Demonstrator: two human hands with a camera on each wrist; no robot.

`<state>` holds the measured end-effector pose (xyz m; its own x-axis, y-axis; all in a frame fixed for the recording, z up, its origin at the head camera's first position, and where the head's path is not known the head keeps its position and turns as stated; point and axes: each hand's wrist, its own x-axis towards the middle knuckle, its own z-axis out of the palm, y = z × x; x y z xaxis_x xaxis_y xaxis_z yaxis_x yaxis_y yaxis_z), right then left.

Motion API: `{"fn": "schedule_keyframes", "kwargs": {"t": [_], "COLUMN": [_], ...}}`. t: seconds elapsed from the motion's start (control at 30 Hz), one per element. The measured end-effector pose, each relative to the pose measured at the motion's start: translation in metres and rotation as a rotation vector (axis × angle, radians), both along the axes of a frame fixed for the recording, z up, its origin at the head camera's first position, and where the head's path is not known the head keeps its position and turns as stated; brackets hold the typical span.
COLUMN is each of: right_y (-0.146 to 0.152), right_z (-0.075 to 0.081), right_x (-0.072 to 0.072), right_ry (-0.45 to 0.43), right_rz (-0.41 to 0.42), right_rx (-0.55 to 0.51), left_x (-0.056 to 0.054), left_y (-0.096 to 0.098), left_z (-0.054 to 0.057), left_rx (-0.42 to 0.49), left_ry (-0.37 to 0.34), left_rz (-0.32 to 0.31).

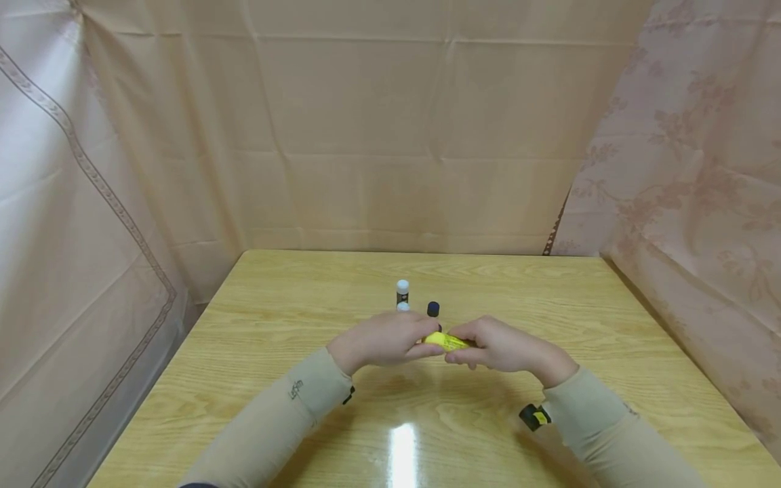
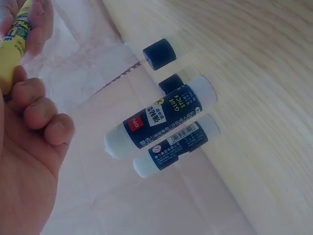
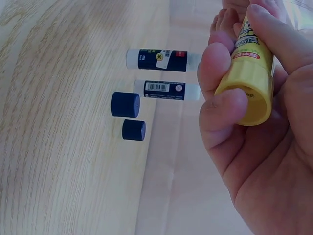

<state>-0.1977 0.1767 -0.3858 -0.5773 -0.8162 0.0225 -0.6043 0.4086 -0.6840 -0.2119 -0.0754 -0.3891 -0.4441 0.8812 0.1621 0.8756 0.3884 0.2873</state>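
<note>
A yellow glue stick [image 3: 249, 63] is held between both hands over the table. The right hand [image 1: 503, 344] grips its body, thumb along one side and fingers curled round the other; the hollow base faces the right wrist camera. The left hand [image 1: 387, 339] pinches the opposite end between thumb and fingers. Beyond the hands, two dark blue and white glue sticks stand upright, a larger one [image 2: 164, 116] and a smaller one [image 2: 178, 148], their pale tops bare. Two dark blue caps, a larger [image 3: 125, 104] and a smaller [image 3: 133, 130], sit beside them.
The wooden table [image 1: 293, 285] has a bright light reflection near its front. Beige cloth [image 1: 396, 135] hangs along the back edge, and patterned cloth [image 1: 702, 169] hangs on the right. A dark wrist device [image 1: 534, 417] shows under the right sleeve.
</note>
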Motion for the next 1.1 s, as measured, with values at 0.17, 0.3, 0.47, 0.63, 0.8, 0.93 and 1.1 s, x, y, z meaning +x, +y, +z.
{"fn": "schedule_keyframes", "kwargs": {"t": [0.17, 0.3, 0.47, 0.63, 0.8, 0.93, 1.1], "right_y": [-0.001, -0.004, -0.007, -0.006, -0.005, -0.006, -0.006], "right_z": [0.0, 0.003, 0.005, 0.005, 0.007, 0.006, 0.004], "right_x": [0.0, 0.001, 0.001, -0.002, -0.003, -0.003, -0.003], "right_ry": [0.061, 0.179, 0.266, 0.239, 0.177, 0.14, 0.125], "right_rz": [0.002, 0.012, -0.001, -0.043, -0.047, -0.04, -0.028], "right_rx": [0.001, -0.003, 0.011, 0.028, 0.016, 0.034, 0.032], "left_x": [-0.001, -0.002, -0.002, -0.003, -0.003, -0.001, 0.0], "left_y": [-0.001, -0.002, -0.003, -0.004, -0.006, -0.005, -0.005], "left_z": [0.0, 0.0, -0.002, 0.001, 0.008, 0.011, 0.013], "left_rx": [-0.002, -0.005, 0.004, 0.011, -0.024, -0.065, -0.103], "left_ry": [-0.026, -0.107, -0.153, -0.161, -0.076, 0.06, 0.226], "left_rz": [0.006, 0.034, 0.062, 0.084, 0.117, 0.101, 0.068]}}
